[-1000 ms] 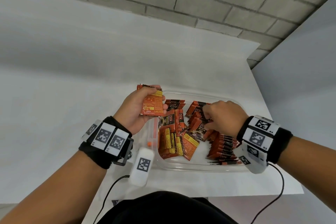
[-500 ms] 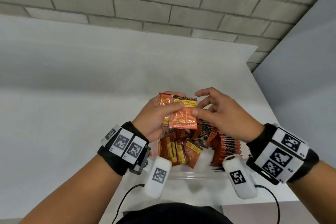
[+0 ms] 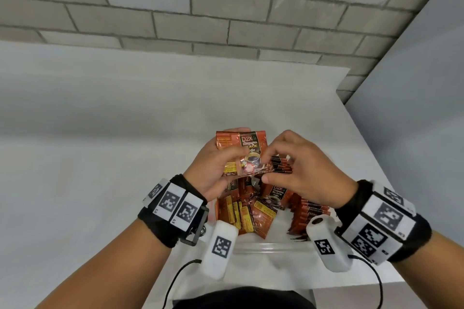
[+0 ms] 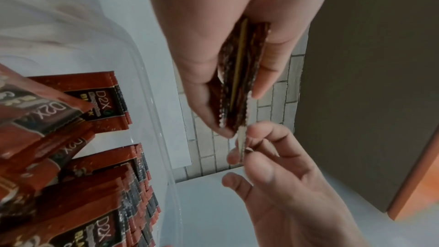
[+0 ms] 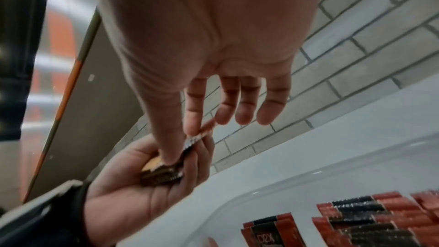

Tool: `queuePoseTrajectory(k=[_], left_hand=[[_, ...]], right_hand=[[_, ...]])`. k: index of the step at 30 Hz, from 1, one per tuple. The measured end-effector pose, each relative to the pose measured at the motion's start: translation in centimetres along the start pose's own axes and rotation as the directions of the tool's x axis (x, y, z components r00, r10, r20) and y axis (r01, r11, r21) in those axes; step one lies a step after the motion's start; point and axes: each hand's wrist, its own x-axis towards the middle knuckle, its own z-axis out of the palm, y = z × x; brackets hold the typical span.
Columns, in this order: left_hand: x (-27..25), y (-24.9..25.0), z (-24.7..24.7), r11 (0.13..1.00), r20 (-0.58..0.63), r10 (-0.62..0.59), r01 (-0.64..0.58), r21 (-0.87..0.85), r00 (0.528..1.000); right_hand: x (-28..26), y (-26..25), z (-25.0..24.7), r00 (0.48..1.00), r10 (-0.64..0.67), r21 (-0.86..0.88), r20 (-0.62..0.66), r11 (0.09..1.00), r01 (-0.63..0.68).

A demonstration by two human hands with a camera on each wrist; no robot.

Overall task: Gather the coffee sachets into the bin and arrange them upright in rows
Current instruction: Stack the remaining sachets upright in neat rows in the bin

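Observation:
My left hand (image 3: pixel 233 158) grips a small stack of orange and brown coffee sachets (image 3: pixel 241 148) upright above the clear plastic bin (image 3: pixel 263 246). My right hand (image 3: pixel 271 168) pinches the edge of the front sachet between thumb and forefinger. In the left wrist view the stack (image 4: pixel 240 74) sits edge-on in my left hand, with the right hand (image 4: pixel 244 146) nipping one sachet's crimped edge. The right wrist view shows the same pinch (image 5: pixel 197 134). Loose sachets (image 3: pixel 246 216) lie tumbled in the bin's left part. Upright rows (image 3: pixel 308 213) stand at its right.
The bin sits near the front right corner of a white table (image 3: pixel 100 158). A grey block wall (image 3: pixel 226 7) runs behind it and a grey panel (image 3: pixel 414 133) stands to the right. Cables trail from both wrist cameras toward my body.
My right hand left the bin and came up to the stack in my left hand. The front sachet now shows its dark printed face instead of its orange back.

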Motion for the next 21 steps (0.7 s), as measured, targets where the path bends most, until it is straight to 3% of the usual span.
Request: queuePoseTrajectory(k=[2,6,11,15,18,21], left_hand=[[0.1,0.0,-0.1,0.999,-0.005,0.023,-0.022,0.038,1.000],[0.2,-0.2,0.0,0.994,0.003,0.022,-0.022,0.106,1.000],[0.1,-0.7,0.5,0.980,0.046,0.001,-0.010,0.200,0.999],[-0.1,-0.3,-0.5,0.981,-0.055,0.008,0.003,0.195,0.998],[0.0,0.4,-2.6,0.994,-0.186,0.008,0.013,0.110,0.983],[-0.2,0.6,-4.1,0.998,-0.223,0.004,0.010,0.064,0.975]], right_hand=[[-0.1,0.0,-0.4,0.999,0.044,0.060,0.003,0.997,-0.045],[0.3,0.1,-0.7,0.983,0.100,0.051,-0.153,0.994,-0.093],[0.8,-0.1,-1.1,0.998,0.056,-0.028,-0.023,0.998,-0.057],[0.4,0.8,-1.8,0.980,0.156,0.008,0.125,0.987,-0.158],[0.1,1.9,-1.3,0.936,0.253,-0.231,0.246,0.953,-0.197],[0.1,2.6,0.3,0.888,0.344,-0.480,0.304,0.861,-0.169]])
